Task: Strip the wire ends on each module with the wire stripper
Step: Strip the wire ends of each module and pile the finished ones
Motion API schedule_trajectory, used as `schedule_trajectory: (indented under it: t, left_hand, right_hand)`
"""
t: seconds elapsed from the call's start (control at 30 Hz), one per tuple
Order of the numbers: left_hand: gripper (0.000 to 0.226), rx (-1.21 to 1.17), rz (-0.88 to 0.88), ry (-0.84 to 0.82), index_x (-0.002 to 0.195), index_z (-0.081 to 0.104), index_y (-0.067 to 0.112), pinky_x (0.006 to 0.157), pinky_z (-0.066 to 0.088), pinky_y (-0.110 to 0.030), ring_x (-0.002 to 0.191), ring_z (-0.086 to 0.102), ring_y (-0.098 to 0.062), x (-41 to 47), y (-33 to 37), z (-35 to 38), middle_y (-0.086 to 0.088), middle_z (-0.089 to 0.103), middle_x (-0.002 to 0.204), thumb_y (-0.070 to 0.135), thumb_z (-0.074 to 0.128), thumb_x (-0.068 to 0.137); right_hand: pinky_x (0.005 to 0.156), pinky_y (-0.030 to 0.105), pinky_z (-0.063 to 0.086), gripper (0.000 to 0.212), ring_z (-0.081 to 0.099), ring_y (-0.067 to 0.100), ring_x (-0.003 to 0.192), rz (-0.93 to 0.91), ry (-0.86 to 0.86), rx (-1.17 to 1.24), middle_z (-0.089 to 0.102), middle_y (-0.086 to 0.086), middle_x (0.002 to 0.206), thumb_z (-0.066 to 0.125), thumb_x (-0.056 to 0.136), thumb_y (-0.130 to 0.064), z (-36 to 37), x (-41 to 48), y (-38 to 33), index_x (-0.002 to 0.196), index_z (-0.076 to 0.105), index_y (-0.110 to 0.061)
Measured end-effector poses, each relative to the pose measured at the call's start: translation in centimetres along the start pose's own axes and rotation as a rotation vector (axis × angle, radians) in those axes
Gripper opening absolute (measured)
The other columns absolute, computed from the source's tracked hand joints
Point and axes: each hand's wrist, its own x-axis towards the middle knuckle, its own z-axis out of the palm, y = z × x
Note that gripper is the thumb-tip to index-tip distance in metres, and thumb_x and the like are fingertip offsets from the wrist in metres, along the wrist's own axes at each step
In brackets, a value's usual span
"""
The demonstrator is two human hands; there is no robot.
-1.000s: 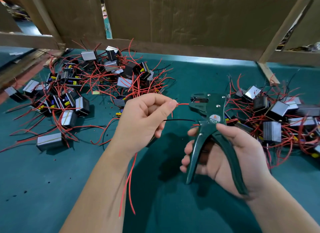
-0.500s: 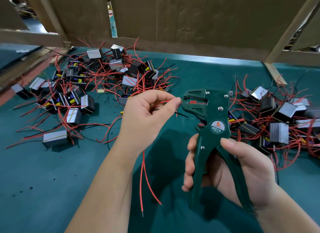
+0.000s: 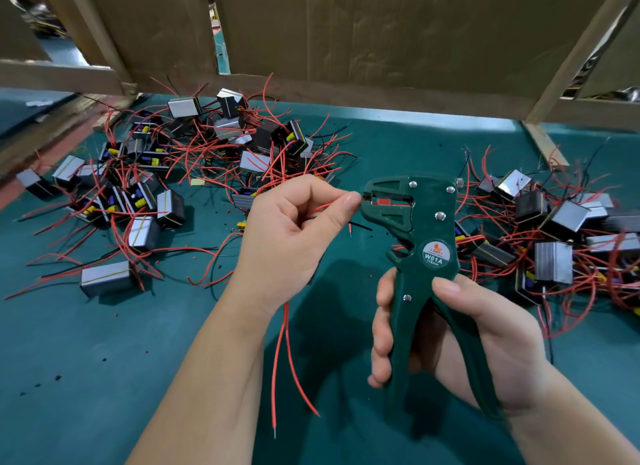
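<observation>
Trainee: Trouble from here, where would it come from?

Fitter: From the feed. The left hand [image 3: 294, 229] pinches a red wire [image 3: 325, 206] between thumb and forefinger, its end poked into the mouth of the stripper [image 3: 426, 229]. The right hand [image 3: 467, 336] is wrapped round the handles, which stand spread, so I judge the squeeze is not yet made.

Trainee: So depth matters?

Fitter: Yes. Too shallow and the blades nip only the tip; too deep and too much copper is bared. I can't tell how far in it sits, since the fingertip covers the entry. If the wire lies skewed across the jaws, strands could be cut along with the insulation.

Trainee: And a weak pinch?

Fitter: Then the wire may drag through the fingers when the tool pulls, and nothing comes off.

Trainee: The other leads?

Fitter: A black wire [image 3: 360, 226] sticks out just under the pinch, near the mouth (the one I'd watch); it could stray in and get clamped too. Two red leads [image 3: 284, 343] hang below the left hand, well apart from the tool.

Trainee: Anything on the desk [image 3: 104, 378]?

Fitter: Modules lie in a left pile [image 3: 169, 208] and a right pile [image 3: 554, 262]. Drop this one on the wrong side and ends get missed.
</observation>
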Motion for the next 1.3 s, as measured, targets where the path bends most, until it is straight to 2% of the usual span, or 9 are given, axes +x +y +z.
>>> schedule_trajectory:
  t: [0.43, 0.57, 0.67, 0.73, 0.83, 0.93, 1.03, 1.17, 1.3]
  left_hand:
    - [0.014, -0.01, -0.008, -0.066, 0.068, 0.064, 0.023, 0.046, 0.026, -0.01, 0.046, 0.031, 0.002, 0.0, 0.1, -0.4, 0.014, 0.046, 0.048, 0.019, 0.065, 0.082]
    - [0.019, -0.016, -0.08, -0.107, 0.091, 0.065, 0.014, 0.047, 0.033, -0.013, 0.044, 0.038, -0.001, 0.1, -0.1, -0.5, 0.013, 0.05, 0.048, 0.031, 0.057, 0.086]
    - [0.015, 0.103, -0.197, -0.208, 0.098, 0.067, 0.016, 0.051, 0.038, -0.013, 0.047, 0.048, -0.001, 0.1, -0.8, -0.7, 0.014, 0.056, 0.055, 0.02, 0.053, 0.094]
    - [0.017, 0.223, -0.262, -0.28, 0.096, 0.069, 0.019, 0.046, 0.034, -0.009, 0.045, 0.048, 0.002, -0.1, -1.3, -0.6, 0.015, 0.055, 0.051, 0.014, 0.052, 0.096]
    - [0.023, 0.262, -0.319, -0.219, 0.09, 0.071, 0.022, 0.044, 0.033, -0.011, 0.044, 0.047, 0.002, -0.1, -1.4, -0.7, 0.014, 0.054, 0.05, 0.014, 0.051, 0.098]
    - [0.033, 0.038, -0.443, 0.053, 0.079, 0.068, 0.02, 0.052, 0.038, -0.021, 0.05, 0.049, -0.006, 0.5, -1.5, -0.7, 0.009, 0.051, 0.058, 0.012, 0.044, 0.101]
    - [0.031, -0.368, -0.565, 0.251, 0.079, 0.06, 0.013, 0.052, 0.041, -0.023, 0.043, 0.043, -0.007, 1.1, -1.0, 0.0, 0.007, 0.046, 0.051, 0.014, 0.039, 0.101]
    - [0.027, -0.707, -0.802, 0.184, 0.075, 0.057, 0.022, 0.04, 0.042, -0.015, 0.044, 0.05, -0.011, 0.6, -0.1, 0.5, 0.005, 0.056, 0.055, 0.032, 0.045, 0.097]
    - [0.031, -0.718, -0.73, 0.236, 0.073, 0.057, 0.02, 0.052, 0.041, -0.023, 0.057, 0.048, -0.018, 0.7, 0.0, 0.7, -0.001, 0.052, 0.07, 0.039, 0.045, 0.094]
  right_hand:
    - [0.066, 0.048, 0.05, 0.043, 0.061, 0.036, 0.062, 0.02, 0.011, 0.014, 0.061, 0.02, 0.073, 0.077, 0.069, -0.044, 0.1, 0.0, 0.1, 0.091, 0.065, -0.008]
    - [0.05, 0.036, 0.049, 0.043, 0.054, 0.027, 0.046, 0.011, 0.175, 0.056, 0.054, 0.014, 0.059, 0.076, 0.067, -0.051, 0.9, 0.4, 0.4, 0.076, 0.062, -0.011]
    - [0.039, 0.025, 0.04, 0.036, 0.04, 0.021, 0.035, -0.011, 0.388, 0.091, 0.041, 0.009, 0.051, 0.068, 0.068, -0.045, 1.0, 0.9, 0.1, 0.066, 0.054, -0.013]
    - [0.042, 0.03, 0.045, 0.037, 0.045, 0.024, 0.04, -0.034, 0.396, 0.135, 0.046, 0.011, 0.055, 0.061, 0.067, -0.048, 0.7, 0.9, -0.3, 0.069, 0.057, -0.011]
    - [0.062, 0.045, 0.056, 0.037, 0.062, 0.034, 0.063, -0.196, 0.321, 0.253, 0.061, 0.02, 0.075, 0.064, 0.065, -0.037, 0.3, 0.7, -0.4, 0.085, 0.066, -0.006]
    - [0.067, 0.05, 0.056, 0.054, 0.064, 0.037, 0.069, -0.258, 0.285, 0.19, 0.063, 0.027, 0.091, 0.08, 0.053, -0.033, 0.3, 1.2, 0.2, 0.096, 0.068, -0.002]
    - [0.066, 0.051, 0.054, 0.072, 0.064, 0.038, 0.067, -0.087, 0.198, 0.087, 0.059, 0.028, 0.08, 0.087, 0.047, -0.031, 1.2, 2.0, 1.5, 0.109, 0.067, 0.002]
    - [0.07, 0.046, 0.053, 0.057, 0.063, 0.034, 0.067, 0.074, 0.056, -0.02, 0.061, 0.025, 0.073, 0.069, 0.068, -0.02, 2.4, 2.0, 2.7, 0.121, 0.06, -0.002]
    - [0.068, 0.046, 0.051, 0.065, 0.061, 0.037, 0.068, 0.053, 0.098, -0.002, 0.06, 0.026, 0.077, 0.068, 0.067, -0.016, 2.1, 1.8, 2.8, 0.127, 0.049, 0.004]
